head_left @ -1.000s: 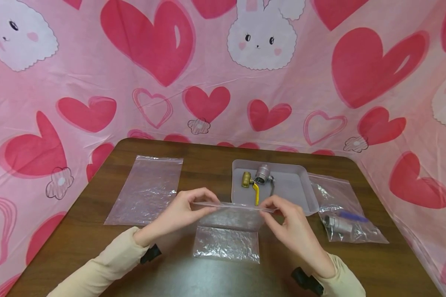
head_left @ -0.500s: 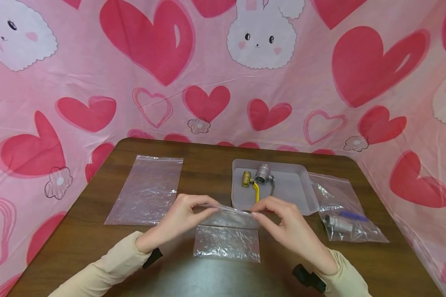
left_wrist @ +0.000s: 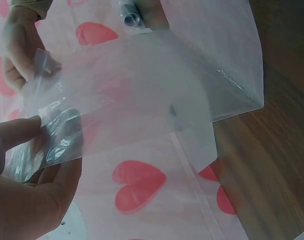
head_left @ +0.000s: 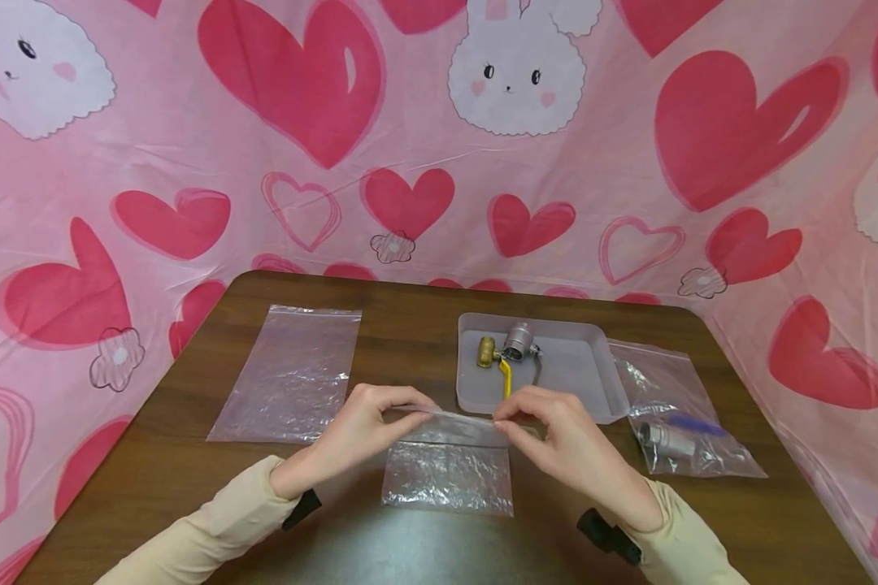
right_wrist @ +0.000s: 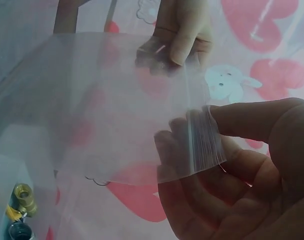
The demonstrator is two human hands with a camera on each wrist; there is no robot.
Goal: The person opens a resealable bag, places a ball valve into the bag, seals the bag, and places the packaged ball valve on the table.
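A clear zip bag hangs between both hands, its zip edge up and its lower part near the table. My left hand pinches the left part of that edge between thumb and fingers. At the right part, my right hand pinches it the same way. Seen from the right wrist, the bag is flat and see-through, with the fingers showing behind its zip strip. In the left wrist view the bag stretches away from the fingers, and nothing shows inside it.
Beyond the right hand, a plastic tray holds a brass valve with a yellow lever and a silver valve. A filled zip bag with a silver fitting lies right. Another flat zip bag lies left.
The right hand has moved left along the zip edge, closer to the left hand, and the edge now slants. Both hands sit slightly lower. Little differs over the last half second.
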